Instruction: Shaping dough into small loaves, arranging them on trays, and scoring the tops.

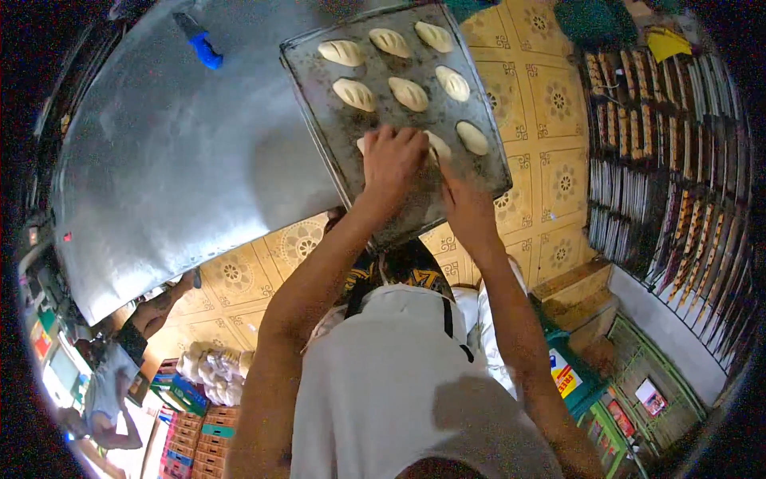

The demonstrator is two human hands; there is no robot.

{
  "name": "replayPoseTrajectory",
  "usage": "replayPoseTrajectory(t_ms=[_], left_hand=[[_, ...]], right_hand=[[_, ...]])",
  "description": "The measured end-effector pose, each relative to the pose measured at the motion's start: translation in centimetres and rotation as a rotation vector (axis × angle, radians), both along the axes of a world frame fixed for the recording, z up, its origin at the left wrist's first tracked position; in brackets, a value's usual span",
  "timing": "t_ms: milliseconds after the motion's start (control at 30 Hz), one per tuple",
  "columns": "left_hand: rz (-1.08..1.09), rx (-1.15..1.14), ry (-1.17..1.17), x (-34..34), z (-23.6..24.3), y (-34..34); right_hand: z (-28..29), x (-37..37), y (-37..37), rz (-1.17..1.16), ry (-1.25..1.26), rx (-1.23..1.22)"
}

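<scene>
A dark metal baking tray point(343, 148) carries several pale oval dough pieces in rows. Most of those farther away, like the dough piece point(409, 94) in the middle, have slanting cuts on top. The dough piece point(472, 138) at the right edge looks smooth. My left hand point(391, 164) rests open over the nearest row, its bent fingers partly hiding a dough piece at the left. Beside it, my right hand point(467, 199) is closed, fingertips at the middle dough piece point(437, 146). A thin dark sliver shows at those fingertips, too small to name.
A large metal table point(199, 136) lies to the left, with a blue-handled tool point(206, 49) at its far side. Racks of trays point(638, 120) stand at the right. Stacked crates point(203, 439) and another person point(112, 391) are at lower left. Patterned tiles point(550, 152) cover the floor.
</scene>
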State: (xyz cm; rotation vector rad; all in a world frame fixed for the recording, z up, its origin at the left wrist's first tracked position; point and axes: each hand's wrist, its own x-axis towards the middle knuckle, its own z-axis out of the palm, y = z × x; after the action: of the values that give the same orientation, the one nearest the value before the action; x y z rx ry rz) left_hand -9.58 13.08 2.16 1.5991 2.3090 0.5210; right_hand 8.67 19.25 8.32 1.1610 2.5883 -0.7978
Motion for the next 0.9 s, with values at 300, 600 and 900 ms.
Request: replayPoseTrajectory(t_ms=[300, 600, 900], left_hand=[[-0.005, 0.201, 0.059, 2.4, -0.6, 0.0], [0.001, 0.230, -0.065, 3.4, 0.8, 0.3], [0.008, 0.258, 0.001, 5.4, 0.2, 3.2]], right_hand=[[-2.8, -0.7, 2.2, -0.027, 0.164, 0.021], [0.6, 1.6, 2.6, -0.074, 0.165, -0.063], [2.2, 3.0, 6.6, -0.069, -0.058, -0.088]])
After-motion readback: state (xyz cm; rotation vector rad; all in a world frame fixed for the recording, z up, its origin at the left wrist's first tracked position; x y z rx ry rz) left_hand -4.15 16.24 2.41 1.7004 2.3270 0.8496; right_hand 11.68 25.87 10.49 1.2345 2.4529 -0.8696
